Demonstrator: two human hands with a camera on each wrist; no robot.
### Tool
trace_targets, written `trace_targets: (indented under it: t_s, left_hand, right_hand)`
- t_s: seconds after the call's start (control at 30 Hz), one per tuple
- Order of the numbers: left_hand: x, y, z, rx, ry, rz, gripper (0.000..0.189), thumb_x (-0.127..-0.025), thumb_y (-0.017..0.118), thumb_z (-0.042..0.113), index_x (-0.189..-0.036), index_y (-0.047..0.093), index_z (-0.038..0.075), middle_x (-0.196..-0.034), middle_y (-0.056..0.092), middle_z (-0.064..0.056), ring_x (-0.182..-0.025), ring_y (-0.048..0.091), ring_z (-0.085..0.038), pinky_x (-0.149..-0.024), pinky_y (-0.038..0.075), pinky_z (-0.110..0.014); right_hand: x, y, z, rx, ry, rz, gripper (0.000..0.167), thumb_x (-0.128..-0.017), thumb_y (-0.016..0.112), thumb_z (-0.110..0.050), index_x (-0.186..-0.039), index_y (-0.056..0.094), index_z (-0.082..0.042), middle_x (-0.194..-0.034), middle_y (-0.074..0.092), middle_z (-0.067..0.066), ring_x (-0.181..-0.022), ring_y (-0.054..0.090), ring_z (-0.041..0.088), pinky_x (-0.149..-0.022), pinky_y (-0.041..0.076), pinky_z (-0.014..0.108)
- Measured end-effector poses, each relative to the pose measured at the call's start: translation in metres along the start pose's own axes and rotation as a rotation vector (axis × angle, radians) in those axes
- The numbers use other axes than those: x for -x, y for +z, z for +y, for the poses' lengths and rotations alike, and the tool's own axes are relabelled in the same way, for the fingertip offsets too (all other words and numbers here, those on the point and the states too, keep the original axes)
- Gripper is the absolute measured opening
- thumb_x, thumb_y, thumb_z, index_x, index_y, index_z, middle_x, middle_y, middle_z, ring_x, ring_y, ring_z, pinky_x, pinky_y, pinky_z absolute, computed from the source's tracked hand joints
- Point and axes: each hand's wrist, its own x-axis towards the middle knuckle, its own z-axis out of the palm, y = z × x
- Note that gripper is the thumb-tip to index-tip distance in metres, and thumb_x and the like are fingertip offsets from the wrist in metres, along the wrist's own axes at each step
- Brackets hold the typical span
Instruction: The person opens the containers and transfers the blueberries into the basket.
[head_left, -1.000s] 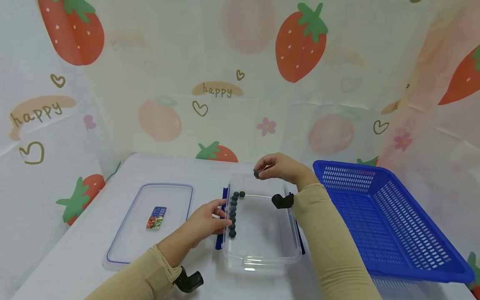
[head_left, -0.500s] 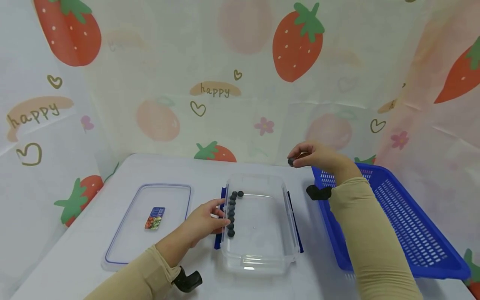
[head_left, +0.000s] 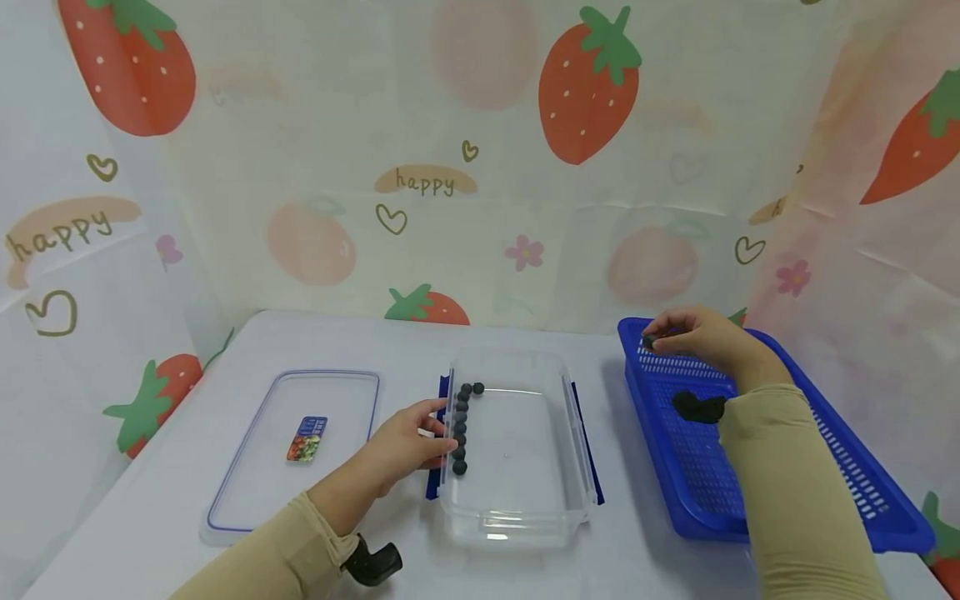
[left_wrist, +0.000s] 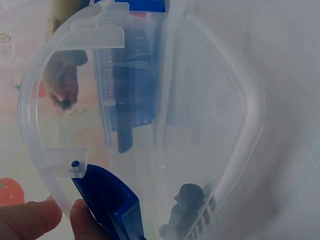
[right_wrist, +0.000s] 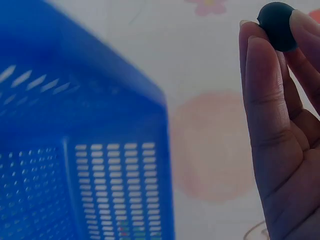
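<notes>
In the head view, my left hand grips the left rim of a clear plastic food container, beside its blue side latch. Against the container's left wall runs a row of several dark blueberries, with one blueberry set off at its far end. My right hand is raised over the far end of the blue basket. Between thumb and fingertips it pinches a single blueberry, plain in the right wrist view.
Left of the container lies its clear lid with a blue seal and a printed label. The basket stands to the right on the white table. A strawberry-patterned sheet hangs behind and at both sides.
My right hand has moved right from above the container's far end to over the basket, the blueberry still pinched. The left hand has kept its grip on the container.
</notes>
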Motion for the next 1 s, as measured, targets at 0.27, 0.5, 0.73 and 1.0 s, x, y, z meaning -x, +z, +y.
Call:
trace_targets:
  t_s: [0.27,0.5,0.73,1.0]
  left_hand:
    - [0.000,0.001,0.000,-0.010,-0.008,0.006,0.065,-0.081,0.069,0.015,-0.138,0.038,0.013,-0.099,0.050,-0.010,-0.080,0.060,-0.018,-0.074,0.054,-0.030]
    - [0.000,0.001,0.001,-0.007,-0.012,0.010,0.066,-0.081,0.069,0.014,-0.139,0.037,0.013,-0.098,0.051,-0.010,-0.081,0.060,-0.018,-0.075,0.054,-0.031]
    - [0.001,0.001,0.002,-0.022,-0.019,0.017,0.066,-0.081,0.068,0.015,-0.139,0.037,0.013,-0.099,0.051,-0.009,-0.081,0.060,-0.018,-0.075,0.054,-0.031]
    - [0.001,0.002,0.003,-0.026,-0.024,0.018,0.065,-0.082,0.068,0.014,-0.139,0.037,0.013,-0.099,0.051,-0.009,-0.079,0.059,-0.017,-0.075,0.054,-0.031]
  right_hand:
    - [0.015,-0.008,0.033,-0.005,0.084,0.023,0.038,-0.087,0.063,-0.021,-0.113,0.055,0.004,-0.105,0.057,0.011,-0.094,0.057,0.014,-0.086,0.047,0.027]
    - [0.019,-0.008,0.055,0.009,0.158,-0.001,0.035,-0.086,0.063,-0.016,-0.112,0.055,0.006,-0.102,0.059,0.010,-0.094,0.058,0.018,-0.086,0.049,0.030]
    - [0.021,-0.006,0.071,-0.027,0.244,-0.017,0.026,-0.085,0.063,-0.010,-0.105,0.059,0.005,-0.096,0.062,0.007,-0.092,0.059,0.022,-0.085,0.050,0.035]
    - [0.024,-0.006,0.081,-0.071,0.312,-0.064,0.019,-0.086,0.060,-0.006,-0.101,0.059,0.006,-0.093,0.062,0.008,-0.090,0.059,0.024,-0.086,0.049,0.039]
